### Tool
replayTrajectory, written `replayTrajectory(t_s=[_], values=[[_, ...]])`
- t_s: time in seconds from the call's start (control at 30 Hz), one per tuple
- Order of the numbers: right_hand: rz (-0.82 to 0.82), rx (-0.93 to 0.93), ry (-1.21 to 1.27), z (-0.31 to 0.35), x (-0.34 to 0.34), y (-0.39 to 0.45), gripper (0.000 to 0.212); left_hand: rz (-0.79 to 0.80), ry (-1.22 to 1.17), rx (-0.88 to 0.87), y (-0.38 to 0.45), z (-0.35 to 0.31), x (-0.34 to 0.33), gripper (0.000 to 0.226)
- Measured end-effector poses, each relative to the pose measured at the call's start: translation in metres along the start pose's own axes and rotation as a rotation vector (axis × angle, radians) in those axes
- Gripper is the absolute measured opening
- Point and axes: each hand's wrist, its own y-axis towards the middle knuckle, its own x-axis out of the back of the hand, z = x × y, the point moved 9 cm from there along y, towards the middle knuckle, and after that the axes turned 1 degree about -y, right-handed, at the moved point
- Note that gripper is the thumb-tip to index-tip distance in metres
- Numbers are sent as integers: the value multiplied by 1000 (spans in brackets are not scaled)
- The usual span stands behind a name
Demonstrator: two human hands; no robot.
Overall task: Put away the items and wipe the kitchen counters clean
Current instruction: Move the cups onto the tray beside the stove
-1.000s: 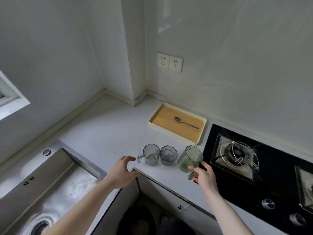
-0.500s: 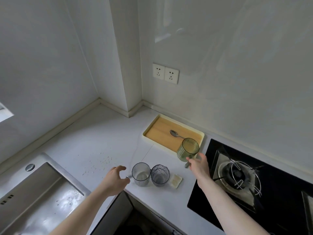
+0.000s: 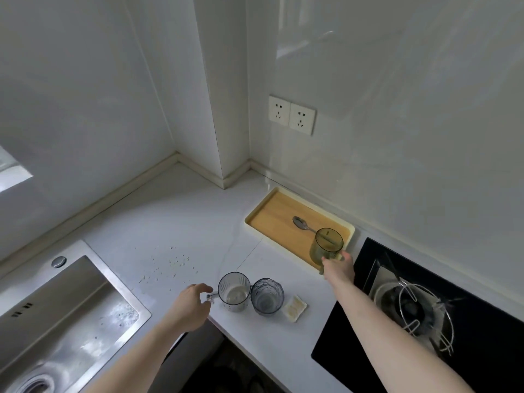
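Holding green mug (image 3: 326, 248) upright over tray (image 3: 255, 218), right hand (image 3: 338, 269) pinching handle | left hand (image 3: 188, 306) curled, empty

The spoon's (image 3: 304, 224) handle end hides behind the green mug (image 3: 326, 247); the sink (image 3: 71, 313) runs off-frame.

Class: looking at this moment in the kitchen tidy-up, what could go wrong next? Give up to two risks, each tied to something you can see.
1. The right hand holds the green cup over the tray near the spoon; set down on its handle, the cup might tip.
2. The left hand reaches for the clear mug, which stands against the ribbed glass; pulling it may knock that glass.
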Motion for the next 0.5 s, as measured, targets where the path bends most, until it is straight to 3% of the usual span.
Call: replayTrajectory(t_s=[0.27,0.5], values=[[5,-7,-31,-1,-4,2,65,-23,-6,7,5,-2,-3,32],[18,98,-60,-2,5,-1,67,-38,17,-17,13,-9,-6,19]])
